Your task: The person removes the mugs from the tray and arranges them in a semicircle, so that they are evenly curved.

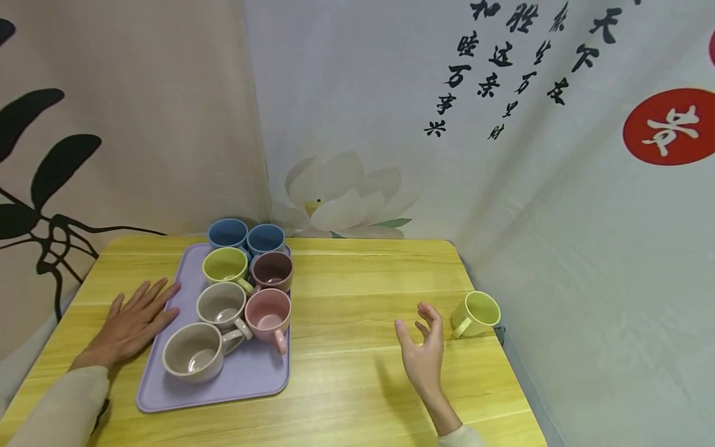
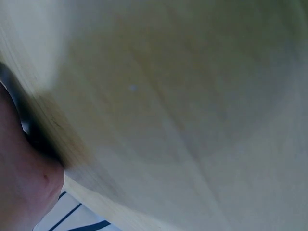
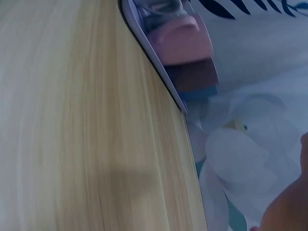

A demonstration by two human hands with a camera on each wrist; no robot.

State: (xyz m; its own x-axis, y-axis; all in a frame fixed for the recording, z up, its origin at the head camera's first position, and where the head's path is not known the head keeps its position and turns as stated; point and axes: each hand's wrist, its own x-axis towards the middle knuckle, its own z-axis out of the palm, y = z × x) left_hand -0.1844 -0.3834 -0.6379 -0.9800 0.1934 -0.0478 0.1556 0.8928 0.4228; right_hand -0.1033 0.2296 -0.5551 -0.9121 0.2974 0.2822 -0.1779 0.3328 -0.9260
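Observation:
My left hand (image 1: 131,323) lies with fingers spread, its fingertips on the left edge of a lilac tray (image 1: 259,372). Several mugs crowd that tray: two blue mugs at the back, a yellow-green mug (image 1: 225,266) beside a maroon mug (image 1: 272,271), then a pink mug (image 1: 268,313) and two off-white mugs (image 1: 192,354) toward the front. Over the right half of the table, my right hand (image 1: 424,354) is raised with thumb and fingers apart, nothing between them. Just right of it stands another yellow-green mug (image 1: 475,315), upright, its handle toward the hand.
The wooden table (image 1: 346,372) ends close beyond the lone mug on the right. A printed curtain (image 1: 357,124) hangs behind the table and along its right side. The left wrist view shows mostly blurred tabletop and part of the left hand (image 2: 29,178).

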